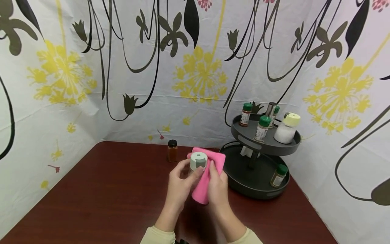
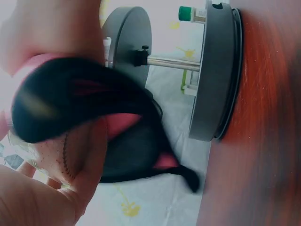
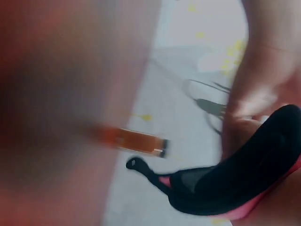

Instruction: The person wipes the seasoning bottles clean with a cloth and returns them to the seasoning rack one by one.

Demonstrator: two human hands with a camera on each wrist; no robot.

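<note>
My left hand (image 1: 178,186) grips a spice jar with a pale flip-top cap (image 1: 198,160), held upright above the table. My right hand (image 1: 218,191) holds a pink cloth (image 1: 201,192) against the jar's right side, and the cloth's lower end hangs below the fingers. The left wrist view shows a see-through, speckled part of the jar (image 2: 54,157) beside the left hand's fingers. There the cloth's dark side (image 2: 61,96) faces the camera, with pink showing in its folds. Most of the jar's body is hidden by hands and cloth in the head view.
A two-tier black rack (image 1: 254,183) stands at the right, with green-capped jars (image 1: 262,128) and a white, yellow-lidded container (image 1: 286,128) on top. A green-capped jar (image 1: 278,176) leans on the lower tier. A dark-capped orange-brown jar (image 1: 172,151) stands near the table's back edge.
</note>
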